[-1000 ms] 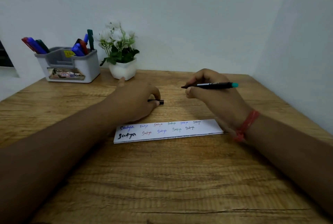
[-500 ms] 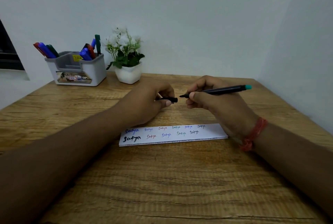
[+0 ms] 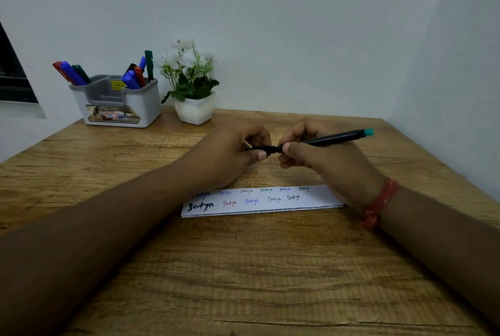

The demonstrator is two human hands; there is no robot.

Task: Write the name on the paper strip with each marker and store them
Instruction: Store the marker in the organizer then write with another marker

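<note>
Above the paper strip [image 3: 259, 201], the left hand [image 3: 230, 157] pinches the black cap [image 3: 263, 149] against the marker [image 3: 332, 138] gripped by the right hand [image 3: 319, 157], fingers curled.

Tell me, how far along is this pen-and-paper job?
Mostly done, it seems. The paper strip already carries the name eleven times in several colours, and many markers stand in the grey holder. In hand: the right hand holds a black marker while the left hand brings its cap to the tip. Left: closing it and storing it.
</note>
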